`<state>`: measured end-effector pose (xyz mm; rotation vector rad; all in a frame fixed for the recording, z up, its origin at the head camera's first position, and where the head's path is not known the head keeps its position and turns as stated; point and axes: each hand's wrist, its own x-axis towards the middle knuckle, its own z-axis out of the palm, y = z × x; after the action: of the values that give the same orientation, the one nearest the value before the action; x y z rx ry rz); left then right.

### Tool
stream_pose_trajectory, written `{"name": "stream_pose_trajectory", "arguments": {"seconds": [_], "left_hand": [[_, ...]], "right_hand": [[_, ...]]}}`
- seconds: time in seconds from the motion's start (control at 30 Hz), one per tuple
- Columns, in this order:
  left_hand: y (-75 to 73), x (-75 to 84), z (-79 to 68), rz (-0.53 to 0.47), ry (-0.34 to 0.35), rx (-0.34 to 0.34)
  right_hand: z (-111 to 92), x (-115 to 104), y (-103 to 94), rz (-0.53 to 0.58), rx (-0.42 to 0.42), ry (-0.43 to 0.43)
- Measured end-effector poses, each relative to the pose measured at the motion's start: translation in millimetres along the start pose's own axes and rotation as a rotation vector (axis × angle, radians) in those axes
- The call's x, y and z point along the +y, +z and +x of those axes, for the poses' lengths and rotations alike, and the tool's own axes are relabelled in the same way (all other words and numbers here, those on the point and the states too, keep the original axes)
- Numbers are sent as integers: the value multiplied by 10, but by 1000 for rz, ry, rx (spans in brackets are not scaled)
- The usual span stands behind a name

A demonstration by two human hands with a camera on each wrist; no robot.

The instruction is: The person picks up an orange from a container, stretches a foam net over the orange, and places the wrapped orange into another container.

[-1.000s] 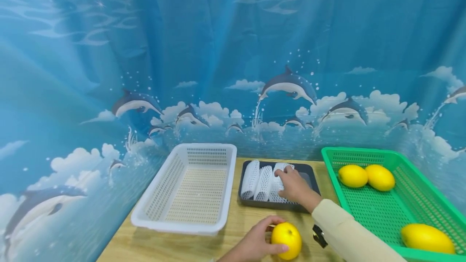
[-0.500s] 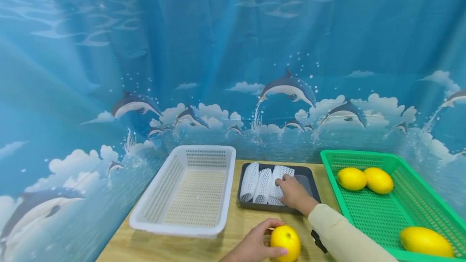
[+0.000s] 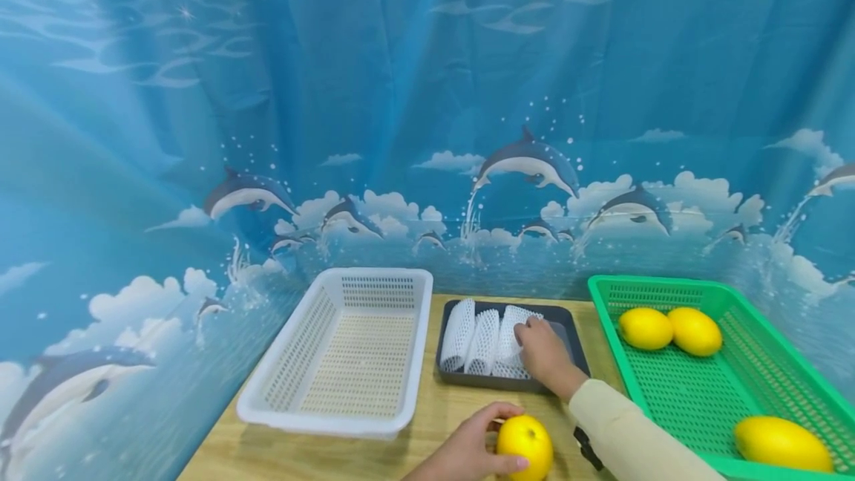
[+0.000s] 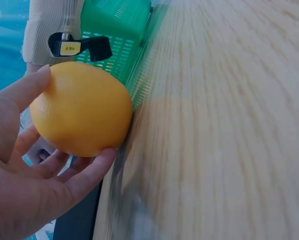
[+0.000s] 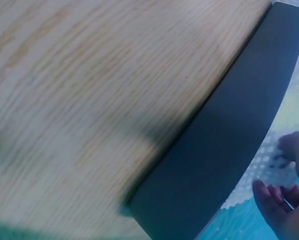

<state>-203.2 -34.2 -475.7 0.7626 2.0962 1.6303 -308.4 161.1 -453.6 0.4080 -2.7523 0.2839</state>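
In the head view, my left hand [image 3: 470,447] holds a smooth yellow fruit [image 3: 528,450] at the front of the table, its dimpled end facing up. The left wrist view shows the thumb and fingers curled around the fruit [image 4: 84,110]. Several white foam net sleeves [image 3: 482,344] lie side by side in a dark grey tray [image 3: 568,325]. Over the tray, my right hand [image 3: 544,351] pinches the rightmost foam net sleeve [image 3: 510,336] near its right side. In the right wrist view, thumb and fingertips meet on the white mesh [image 5: 262,162] beyond the tray's wall.
On the left stands a white slotted basket [image 3: 417,347] with nothing in it. A green basket [image 3: 621,370] at the right has two yellow fruits [image 3: 695,331] at its back and one yellow fruit [image 3: 783,442] near its front. A dolphin-print curtain [image 3: 401,132] hangs behind the table.
My right hand has shifted slightly right and its fingers have closed on the rightmost foam net sleeve, whose edge has lifted a little. The left hand keeps the fruit nearly in place.
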Motion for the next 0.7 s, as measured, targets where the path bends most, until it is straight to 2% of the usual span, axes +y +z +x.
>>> {"name": "stream_pose_trajectory", "arguments": {"seconds": [0.13,0.27,0.7], "left_hand": [[0,2,-5,-4,-7,1],[-1,7,-11,4,4,10],[-9,-43,-23,5,64,7]], "right_hand": [[-5,-19,-45,-13,82,40],[-8,-37,-91,-5,114,67],[-129,-66,-327,48,214,7]]}}
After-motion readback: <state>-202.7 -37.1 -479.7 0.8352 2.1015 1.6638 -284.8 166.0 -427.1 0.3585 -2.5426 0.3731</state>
